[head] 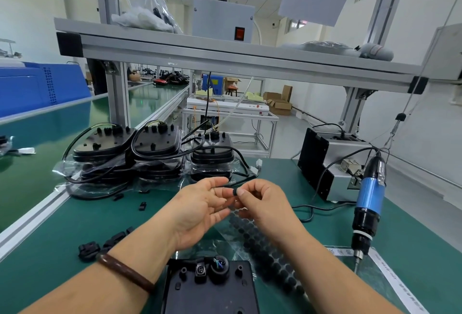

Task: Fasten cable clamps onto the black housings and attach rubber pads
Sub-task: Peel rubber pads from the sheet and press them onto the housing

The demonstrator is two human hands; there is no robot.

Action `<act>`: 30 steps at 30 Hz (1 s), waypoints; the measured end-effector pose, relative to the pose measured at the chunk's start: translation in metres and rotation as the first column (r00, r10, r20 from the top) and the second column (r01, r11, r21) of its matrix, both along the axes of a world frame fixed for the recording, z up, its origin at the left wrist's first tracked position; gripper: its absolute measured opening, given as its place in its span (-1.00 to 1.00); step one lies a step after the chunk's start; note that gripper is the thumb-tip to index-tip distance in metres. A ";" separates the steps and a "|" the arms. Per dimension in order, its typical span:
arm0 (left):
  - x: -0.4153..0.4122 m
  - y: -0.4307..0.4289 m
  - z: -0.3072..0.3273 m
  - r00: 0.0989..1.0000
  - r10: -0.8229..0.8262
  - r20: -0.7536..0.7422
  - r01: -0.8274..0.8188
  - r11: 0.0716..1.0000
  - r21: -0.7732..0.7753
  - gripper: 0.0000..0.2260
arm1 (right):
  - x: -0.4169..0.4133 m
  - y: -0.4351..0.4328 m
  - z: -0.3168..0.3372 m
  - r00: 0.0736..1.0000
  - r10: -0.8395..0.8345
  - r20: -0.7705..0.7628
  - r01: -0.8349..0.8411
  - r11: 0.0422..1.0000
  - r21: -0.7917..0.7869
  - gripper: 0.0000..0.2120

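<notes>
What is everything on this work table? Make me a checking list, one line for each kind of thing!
Surface: green mat, with parts scattered over it.
Job's things: black housing at the front edge; sheet of rubber pads to its right; one rubber pad at the fingertips; loose cable clamps on the left.
Clutter: stacked housings on clear plastic at the back.
Grips: right hand pinches the rubber pad; left hand has relaxed fingers, tips at the pad.
Cables: black cables loop around the stacks; screwdriver cord lies on the mat.
Surroundings: blue screwdriver upright on the right, grey box behind it, metal shelf overhead.
</notes>
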State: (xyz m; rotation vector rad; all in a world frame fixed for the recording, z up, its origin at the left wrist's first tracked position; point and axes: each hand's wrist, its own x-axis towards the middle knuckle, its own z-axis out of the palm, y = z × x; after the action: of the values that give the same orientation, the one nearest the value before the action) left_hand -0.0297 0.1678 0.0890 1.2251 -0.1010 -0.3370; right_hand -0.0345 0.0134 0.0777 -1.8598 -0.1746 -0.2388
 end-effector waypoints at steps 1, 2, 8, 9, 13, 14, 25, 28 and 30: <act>0.000 0.000 0.000 1.000 0.003 0.001 -0.004 1.000 0.010 -0.59 | -0.001 0.001 0.000 1.000 -0.011 0.011 0.012 0.999 -0.033 -0.89; 0.000 0.000 -0.001 1.000 0.007 0.004 -0.007 1.000 0.025 -0.59 | -0.002 0.001 0.001 0.999 -0.023 0.022 0.025 0.997 -0.072 -0.89; 0.000 0.002 -0.003 0.988 0.059 0.140 -0.103 0.937 0.334 -0.43 | -0.003 0.000 0.001 0.997 -0.068 0.049 0.074 0.989 -0.130 -0.85; 0.000 0.004 -0.003 0.984 0.072 0.166 -0.132 0.913 0.385 -0.43 | -0.003 -0.001 0.002 0.998 -0.056 0.036 0.059 0.992 -0.115 -0.85; -0.008 0.015 -0.001 0.970 0.055 0.235 -0.170 0.848 0.501 -0.51 | -0.006 -0.003 0.011 0.993 0.051 -0.104 -0.054 0.998 -0.021 -0.83; -0.011 0.018 -0.001 0.968 0.046 0.245 -0.169 0.844 0.509 -0.54 | -0.007 -0.003 0.015 0.985 0.090 -0.145 -0.089 0.996 0.012 -0.82; -0.067 0.030 -0.002 0.833 -0.062 0.550 -0.345 0.718 0.604 -0.68 | -0.048 -0.004 0.041 0.819 0.362 -0.445 -0.453 0.884 -0.115 -0.82; -0.088 0.028 -0.009 0.779 -0.069 0.623 -0.431 0.662 0.613 -0.65 | -0.060 -0.006 0.036 0.817 0.351 -0.457 -0.453 0.881 -0.134 -0.82; -0.100 0.026 -0.015 0.764 -0.076 0.641 -0.444 0.658 0.608 -0.62 | -0.070 -0.007 0.030 0.823 0.342 -0.453 -0.440 0.889 -0.129 -0.81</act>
State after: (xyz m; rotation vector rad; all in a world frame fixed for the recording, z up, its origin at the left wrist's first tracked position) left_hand -0.1302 0.1940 0.0744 2.1280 -0.4373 0.2980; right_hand -0.1040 0.0065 0.1079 -2.0058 -0.2939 0.4915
